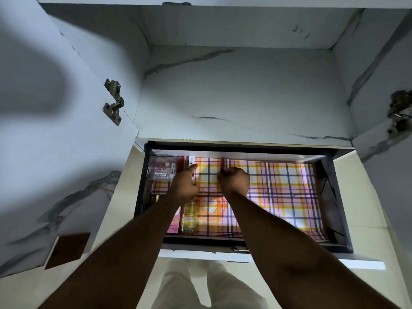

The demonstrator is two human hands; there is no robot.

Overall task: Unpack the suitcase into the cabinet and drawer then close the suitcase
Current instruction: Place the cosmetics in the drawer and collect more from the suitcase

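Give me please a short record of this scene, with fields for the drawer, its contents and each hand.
drawer: open drawer, lined with checked paper
contents: clear packet at back left; yellow bottle and pink box at front left
left hand: left hand reaches to the back, forefinger stretched toward a small red item
right hand: right hand grips a thin red stick
suitcase: not in view

A brown wooden square point(68, 249) lies on the pale floor point(376, 210).
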